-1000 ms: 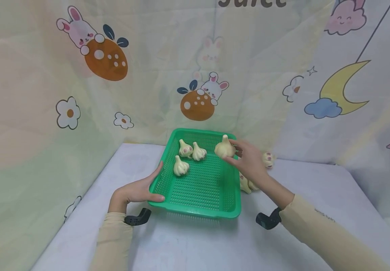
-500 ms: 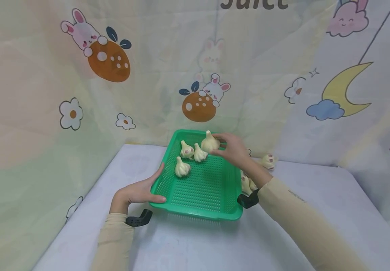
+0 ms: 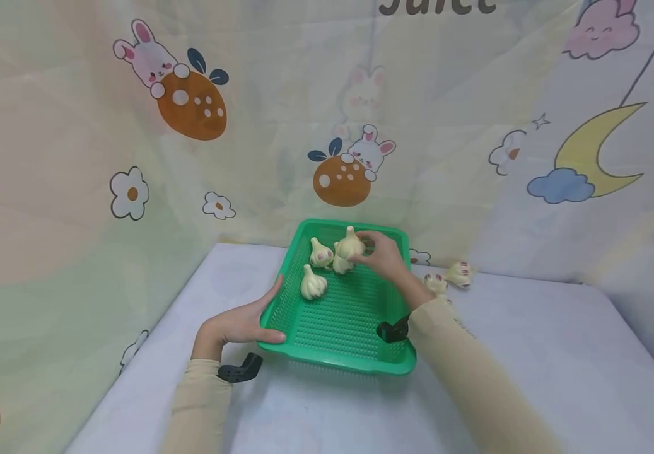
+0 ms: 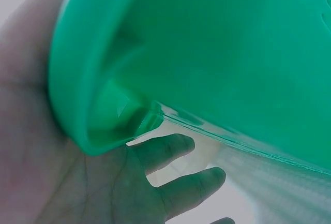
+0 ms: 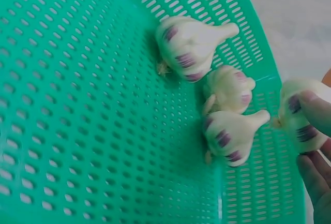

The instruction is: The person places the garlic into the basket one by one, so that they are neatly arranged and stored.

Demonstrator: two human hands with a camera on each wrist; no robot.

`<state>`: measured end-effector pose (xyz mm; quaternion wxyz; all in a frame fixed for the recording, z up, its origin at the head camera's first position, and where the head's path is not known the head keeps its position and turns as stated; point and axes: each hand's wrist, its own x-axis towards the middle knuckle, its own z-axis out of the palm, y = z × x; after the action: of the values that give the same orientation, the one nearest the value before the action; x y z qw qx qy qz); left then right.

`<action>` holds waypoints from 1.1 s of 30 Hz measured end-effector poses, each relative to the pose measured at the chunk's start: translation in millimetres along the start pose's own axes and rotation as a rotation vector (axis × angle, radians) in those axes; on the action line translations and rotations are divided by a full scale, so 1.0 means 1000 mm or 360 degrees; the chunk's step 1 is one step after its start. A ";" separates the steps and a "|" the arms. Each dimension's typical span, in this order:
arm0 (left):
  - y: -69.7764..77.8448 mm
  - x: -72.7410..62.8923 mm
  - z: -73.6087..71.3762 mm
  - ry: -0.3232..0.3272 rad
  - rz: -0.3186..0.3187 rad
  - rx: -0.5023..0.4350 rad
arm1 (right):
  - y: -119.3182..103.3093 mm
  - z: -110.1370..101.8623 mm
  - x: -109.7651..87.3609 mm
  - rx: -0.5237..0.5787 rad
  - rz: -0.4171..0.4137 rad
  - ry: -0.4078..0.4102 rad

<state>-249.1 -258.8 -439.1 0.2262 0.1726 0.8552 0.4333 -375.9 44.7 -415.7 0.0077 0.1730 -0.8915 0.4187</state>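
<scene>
A green perforated plastic basket [image 3: 340, 360] stands on the white table, three garlic bulbs lying toward its left and back: a front one [image 3: 313, 285], a back one [image 3: 320, 254] and one partly hidden [image 3: 342, 265]. Above that hidden one, my right hand [image 3: 385, 257] pinches another garlic bulb [image 3: 350, 243] between thumb and fingers, neck up. In the right wrist view this held garlic bulb [image 5: 300, 115] is apart from the three in the basket. My left hand [image 3: 240, 323] lies against the basket's near left corner; the left wrist view shows its fingers [image 4: 189, 190] straight and spread outside the wall.
More garlic bulbs [image 3: 460, 275] lie on the table right of the basket, partly behind my right forearm. A printed cloth [image 3: 264, 126] hangs as a backdrop behind the table [image 3: 531, 334]. Both wrists carry black camera mounts [image 3: 241, 369].
My right hand has carried its garlic bulb leftward over the basket, from near the right wall to above the bulbs inside. My left hand has stayed at the corner. The view has shifted slightly.
</scene>
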 end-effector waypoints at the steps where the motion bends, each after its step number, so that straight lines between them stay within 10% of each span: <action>1: 0.000 0.000 0.000 -0.0004 0.0006 0.0000 | 0.003 0.002 0.001 -0.0002 0.0016 -0.0016; 33: 0.002 0.000 -0.002 -0.0015 0.0043 -0.0011 | 0.023 0.020 -0.001 -0.0304 -0.0041 -0.0478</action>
<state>-250.1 -259.3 -436.2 0.2249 0.1855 0.8502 0.4384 -379.7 43.1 -445.7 -0.1037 0.2433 -0.9161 0.3013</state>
